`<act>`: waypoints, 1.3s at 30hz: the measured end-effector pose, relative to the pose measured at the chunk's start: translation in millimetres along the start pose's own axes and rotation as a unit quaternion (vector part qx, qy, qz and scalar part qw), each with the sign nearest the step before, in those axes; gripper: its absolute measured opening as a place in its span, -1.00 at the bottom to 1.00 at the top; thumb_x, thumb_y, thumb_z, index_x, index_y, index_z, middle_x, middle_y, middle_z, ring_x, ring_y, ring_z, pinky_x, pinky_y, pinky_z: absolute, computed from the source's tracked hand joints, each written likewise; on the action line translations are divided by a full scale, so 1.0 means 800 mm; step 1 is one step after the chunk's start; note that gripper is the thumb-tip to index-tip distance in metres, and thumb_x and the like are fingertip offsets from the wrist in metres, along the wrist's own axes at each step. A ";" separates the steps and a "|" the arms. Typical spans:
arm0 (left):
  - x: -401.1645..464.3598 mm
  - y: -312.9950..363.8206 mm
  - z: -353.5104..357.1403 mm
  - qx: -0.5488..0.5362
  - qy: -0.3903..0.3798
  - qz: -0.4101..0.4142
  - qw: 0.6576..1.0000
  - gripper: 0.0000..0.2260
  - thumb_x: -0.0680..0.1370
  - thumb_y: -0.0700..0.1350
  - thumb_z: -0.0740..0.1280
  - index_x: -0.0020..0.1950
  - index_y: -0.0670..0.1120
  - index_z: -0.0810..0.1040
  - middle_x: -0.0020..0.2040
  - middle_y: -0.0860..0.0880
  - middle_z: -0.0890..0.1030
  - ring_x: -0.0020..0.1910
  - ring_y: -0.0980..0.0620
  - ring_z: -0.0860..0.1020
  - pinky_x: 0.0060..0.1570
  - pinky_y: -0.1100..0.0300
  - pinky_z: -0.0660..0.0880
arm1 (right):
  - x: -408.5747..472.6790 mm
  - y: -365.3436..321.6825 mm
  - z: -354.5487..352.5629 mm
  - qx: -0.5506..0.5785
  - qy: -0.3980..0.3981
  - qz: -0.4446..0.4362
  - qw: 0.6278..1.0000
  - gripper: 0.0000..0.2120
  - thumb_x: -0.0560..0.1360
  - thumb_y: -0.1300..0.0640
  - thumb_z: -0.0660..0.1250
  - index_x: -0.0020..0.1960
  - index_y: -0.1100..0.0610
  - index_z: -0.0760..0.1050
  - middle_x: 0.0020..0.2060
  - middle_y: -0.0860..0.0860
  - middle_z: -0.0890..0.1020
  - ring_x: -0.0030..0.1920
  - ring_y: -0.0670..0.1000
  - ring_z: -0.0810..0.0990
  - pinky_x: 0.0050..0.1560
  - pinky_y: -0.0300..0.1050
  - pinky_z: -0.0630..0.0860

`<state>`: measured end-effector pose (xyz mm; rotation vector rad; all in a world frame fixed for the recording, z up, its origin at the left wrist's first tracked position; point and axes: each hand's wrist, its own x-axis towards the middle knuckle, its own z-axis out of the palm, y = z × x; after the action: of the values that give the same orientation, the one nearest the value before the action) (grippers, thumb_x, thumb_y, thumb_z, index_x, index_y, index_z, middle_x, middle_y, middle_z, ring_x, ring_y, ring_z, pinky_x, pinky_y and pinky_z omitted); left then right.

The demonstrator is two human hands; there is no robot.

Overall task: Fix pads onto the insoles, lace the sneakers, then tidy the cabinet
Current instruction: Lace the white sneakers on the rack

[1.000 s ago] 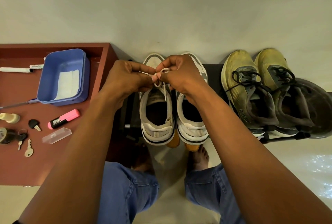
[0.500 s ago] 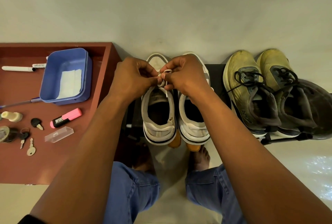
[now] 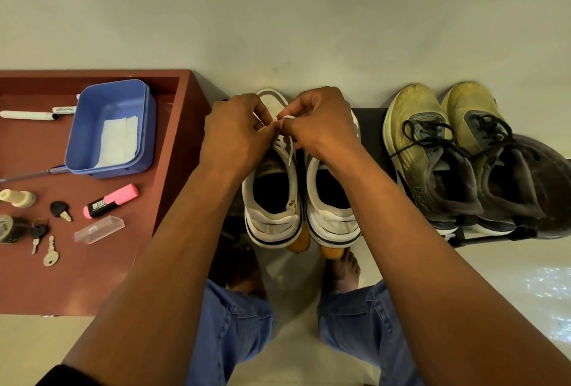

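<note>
We've got both hands, left hand point(image 3: 236, 132) and right hand point(image 3: 321, 126), pinching the white lace point(image 3: 289, 141) over the left white sneaker point(image 3: 272, 197), fingertips touching, cabinet edge point(image 3: 173, 169) just leftward.

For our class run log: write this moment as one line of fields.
step: lacing | left hand: pinches white lace | right hand: pinches lace | shoe: left white sneaker

A: Where are the hands?
B: The left hand point(image 3: 238, 132) and right hand point(image 3: 321, 126) meet over the left white sneaker point(image 3: 272, 200), both pinching its thin white lace point(image 3: 289, 150).
A: Beside it?
B: Its white partner sneaker point(image 3: 333, 212), then two yellow sneakers with black laces point(image 3: 432, 150).
A: On the reddish-brown wooden counter point(image 3: 92, 277)?
B: A blue plastic tub point(image 3: 89, 138), a pink highlighter point(image 3: 111, 201), some small metal keys point(image 3: 51, 254).
</note>
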<state>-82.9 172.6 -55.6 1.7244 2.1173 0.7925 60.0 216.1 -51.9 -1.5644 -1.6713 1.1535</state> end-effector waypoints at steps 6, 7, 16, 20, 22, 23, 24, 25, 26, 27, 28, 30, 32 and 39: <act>-0.001 0.000 -0.010 -0.069 -0.060 -0.085 0.992 -0.89 0.52 -0.03 0.49 -0.12 -0.05 0.75 -0.21 0.04 0.70 -0.20 0.09 0.66 -0.13 0.13 0.62 | -0.001 -0.002 -0.001 -0.009 -0.021 -0.005 1.000 -0.89 0.42 0.20 0.58 -0.18 0.02 0.69 -0.30 -0.06 0.71 -0.24 -0.05 0.72 -0.06 0.03 0.71; 0.000 -0.001 -0.010 -0.101 -0.068 -0.123 0.985 -0.87 0.51 -0.06 0.46 -0.15 -0.09 0.74 -0.24 0.00 0.70 -0.20 0.05 0.66 -0.13 0.10 0.61 | -0.001 -0.003 -0.001 -0.012 -0.023 -0.007 1.000 -0.88 0.42 0.21 0.57 -0.19 0.02 0.69 -0.30 -0.06 0.71 -0.23 -0.05 0.72 -0.06 0.03 0.71; 0.003 0.013 -0.013 -0.302 -0.104 -0.311 0.895 -0.65 0.52 0.09 0.51 0.08 -0.19 0.72 -0.18 -0.05 0.66 -0.23 0.07 0.58 -0.16 0.19 0.49 | -0.002 -0.005 -0.010 -0.001 -0.040 -0.019 0.999 -0.92 0.41 0.21 0.59 -0.14 0.08 0.73 -0.25 -0.05 0.73 -0.21 -0.07 0.72 -0.04 -0.02 0.71; 0.004 0.009 -0.014 -0.328 -0.096 -0.330 0.880 -0.69 0.50 -0.04 0.54 0.10 -0.24 0.71 -0.25 -0.05 0.64 -0.36 0.11 0.56 -0.30 0.26 0.46 | -0.004 -0.007 -0.014 -0.021 -0.053 -0.020 0.998 -0.90 0.38 0.20 0.60 -0.13 0.05 0.75 -0.25 -0.10 0.73 -0.19 -0.13 0.70 -0.06 -0.18 0.67; 0.004 0.009 -0.015 -0.307 -0.085 -0.335 0.887 -0.78 0.49 -0.06 0.55 0.01 -0.19 0.73 -0.26 -0.04 0.66 -0.38 0.12 0.57 -0.32 0.26 0.46 | -0.005 -0.009 -0.014 -0.035 -0.063 -0.022 0.997 -0.90 0.38 0.19 0.60 -0.14 0.04 0.74 -0.26 -0.12 0.72 -0.20 -0.15 0.68 -0.13 -0.25 0.63; 0.005 0.009 -0.015 -0.290 -0.079 -0.336 0.893 -0.83 0.48 -0.07 0.55 -0.05 -0.16 0.73 -0.27 -0.03 0.68 -0.41 0.14 0.58 -0.33 0.25 0.46 | -0.005 -0.010 -0.014 -0.043 -0.066 -0.022 0.997 -0.91 0.38 0.19 0.59 -0.15 0.04 0.74 -0.27 -0.13 0.72 -0.21 -0.16 0.67 -0.17 -0.28 0.60; 0.006 0.008 -0.016 -0.276 -0.076 -0.336 0.897 -0.86 0.47 -0.08 0.56 -0.11 -0.14 0.72 -0.28 -0.02 0.69 -0.43 0.16 0.58 -0.34 0.25 0.46 | -0.006 -0.011 -0.015 -0.051 -0.067 -0.021 0.996 -0.91 0.38 0.19 0.59 -0.16 0.04 0.74 -0.29 -0.14 0.71 -0.23 -0.17 0.65 -0.21 -0.31 0.56; 0.007 0.005 -0.016 -0.262 -0.074 -0.334 0.902 -0.86 0.47 -0.08 0.57 -0.14 -0.13 0.70 -0.27 -0.03 0.70 -0.43 0.16 0.60 -0.34 0.23 0.47 | -0.006 -0.011 -0.015 -0.061 -0.067 -0.019 0.996 -0.92 0.39 0.19 0.59 -0.17 0.04 0.74 -0.30 -0.14 0.70 -0.24 -0.17 0.64 -0.25 -0.33 0.53; 0.008 0.002 -0.016 -0.247 -0.070 -0.333 0.907 -0.85 0.46 -0.07 0.57 -0.15 -0.14 0.70 -0.24 -0.05 0.71 -0.37 0.12 0.63 -0.31 0.21 0.51 | -0.006 -0.011 -0.016 -0.072 -0.067 -0.018 0.995 -0.93 0.39 0.19 0.58 -0.17 0.05 0.74 -0.31 -0.15 0.70 -0.25 -0.18 0.64 -0.27 -0.34 0.50; 0.010 -0.003 -0.016 -0.228 -0.062 -0.333 0.913 -0.83 0.46 -0.06 0.58 -0.14 -0.14 0.71 -0.20 -0.06 0.72 -0.27 0.07 0.67 -0.25 0.16 0.56 | -0.006 -0.011 -0.017 -0.081 -0.067 -0.018 0.994 -0.93 0.40 0.20 0.57 -0.18 0.05 0.74 -0.31 -0.15 0.70 -0.24 -0.19 0.64 -0.26 -0.34 0.51; 0.011 -0.007 -0.016 -0.205 -0.052 -0.331 0.919 -0.82 0.45 -0.03 0.59 -0.15 -0.13 0.71 -0.17 -0.07 0.72 -0.18 0.01 0.68 -0.16 0.11 0.61 | -0.006 -0.011 -0.018 -0.089 -0.067 -0.018 0.994 -0.93 0.40 0.21 0.57 -0.19 0.06 0.74 -0.31 -0.14 0.70 -0.23 -0.18 0.65 -0.23 -0.32 0.54; 0.011 -0.012 -0.017 -0.168 -0.038 -0.318 0.932 -0.80 0.45 0.01 0.59 -0.20 -0.11 0.72 -0.18 -0.06 0.71 -0.12 -0.05 0.68 -0.03 0.01 0.63 | -0.005 -0.010 -0.020 -0.100 -0.070 -0.016 0.992 -0.93 0.40 0.22 0.56 -0.19 0.07 0.74 -0.30 -0.12 0.71 -0.21 -0.16 0.67 -0.14 -0.23 0.63; 0.009 -0.015 -0.015 -0.141 -0.042 -0.294 0.944 -0.79 0.47 0.03 0.57 -0.22 -0.09 0.71 -0.20 -0.03 0.70 -0.14 -0.04 0.67 -0.01 -0.03 0.64 | -0.004 -0.008 -0.019 -0.123 -0.067 -0.024 0.990 -0.93 0.40 0.23 0.54 -0.20 0.08 0.74 -0.28 -0.08 0.73 -0.19 -0.11 0.69 -0.08 -0.13 0.67; 0.009 -0.023 -0.013 -0.057 -0.047 -0.247 0.966 -0.81 0.50 0.08 0.53 -0.21 0.00 0.69 -0.22 0.01 0.68 -0.19 0.00 0.65 -0.07 -0.01 0.64 | -0.001 -0.004 -0.013 -0.207 -0.063 -0.051 0.975 -0.90 0.45 0.23 0.45 -0.20 0.13 0.73 -0.27 0.07 0.72 -0.20 0.03 0.69 -0.10 -0.02 0.70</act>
<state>-104.8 174.7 -57.4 1.0781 2.2436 0.6515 67.8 217.5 -44.3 -1.6493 -2.1568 0.9063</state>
